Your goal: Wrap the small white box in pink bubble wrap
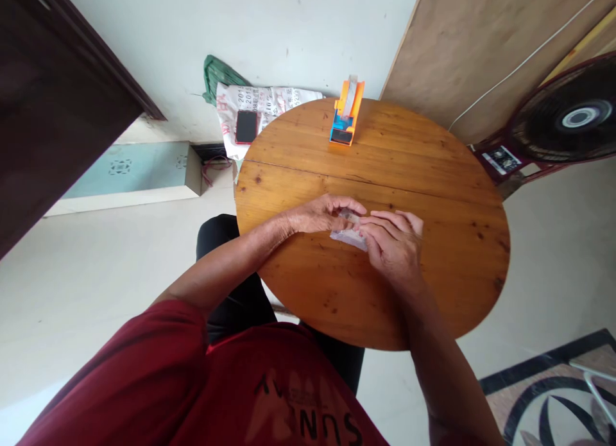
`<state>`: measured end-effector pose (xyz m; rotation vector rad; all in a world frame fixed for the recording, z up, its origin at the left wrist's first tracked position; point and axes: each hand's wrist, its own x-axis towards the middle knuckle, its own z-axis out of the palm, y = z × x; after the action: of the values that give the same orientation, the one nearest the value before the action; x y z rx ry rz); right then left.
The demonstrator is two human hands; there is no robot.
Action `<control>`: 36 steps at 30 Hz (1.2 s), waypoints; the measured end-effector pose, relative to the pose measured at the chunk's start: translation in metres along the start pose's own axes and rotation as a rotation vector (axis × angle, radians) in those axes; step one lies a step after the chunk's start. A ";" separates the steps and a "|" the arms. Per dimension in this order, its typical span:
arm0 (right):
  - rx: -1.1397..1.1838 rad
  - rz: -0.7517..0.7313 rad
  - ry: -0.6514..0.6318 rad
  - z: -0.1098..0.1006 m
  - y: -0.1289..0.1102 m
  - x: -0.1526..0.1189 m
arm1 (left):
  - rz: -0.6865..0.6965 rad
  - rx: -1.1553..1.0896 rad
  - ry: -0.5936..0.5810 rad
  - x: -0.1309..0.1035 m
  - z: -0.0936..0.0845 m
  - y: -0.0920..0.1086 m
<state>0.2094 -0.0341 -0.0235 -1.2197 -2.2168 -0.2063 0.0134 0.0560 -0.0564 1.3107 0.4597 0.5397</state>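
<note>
A small, whitish, see-through plastic packet (350, 237) lies on the round wooden table (308, 292), partly covered by my fingers. My left hand (323, 215) comes in from the left, its thumb and fingers closed around the packet's far side and left end. On the right end, the fingers of my right hand (395, 240) are bent and pressed together against the packet, close to the left fingertips. What is inside the packet is too small and covered to make out. Beyond both hands stands an orange and blue tape dispenser (347, 112) with a roll of tape.
A printed white sack (279, 101) and a green bag (222, 77) lie past the table's far left edge, with a dark phone (246, 126) on the sack. A large fan (568, 115) stands at the right. The wall (289, 35) rises behind the table.
</note>
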 end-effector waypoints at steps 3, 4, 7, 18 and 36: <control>0.013 0.017 -0.012 0.001 0.001 -0.001 | -0.016 -0.019 0.003 -0.001 0.000 0.001; 0.012 0.020 -0.017 0.001 0.000 -0.001 | -0.014 -0.025 0.002 -0.001 0.000 0.001; -0.010 0.002 -0.010 0.000 -0.001 -0.001 | -0.002 -0.039 -0.010 0.000 0.000 0.000; -0.009 -0.056 0.076 0.000 -0.002 -0.002 | 0.004 -0.044 0.014 -0.003 0.001 0.003; 0.254 0.293 -0.194 -0.002 0.014 -0.012 | 0.058 0.006 0.221 -0.001 -0.013 0.004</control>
<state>0.2261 -0.0354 -0.0305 -1.4467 -2.1093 0.3122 0.0044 0.0667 -0.0547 1.2790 0.6071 0.7364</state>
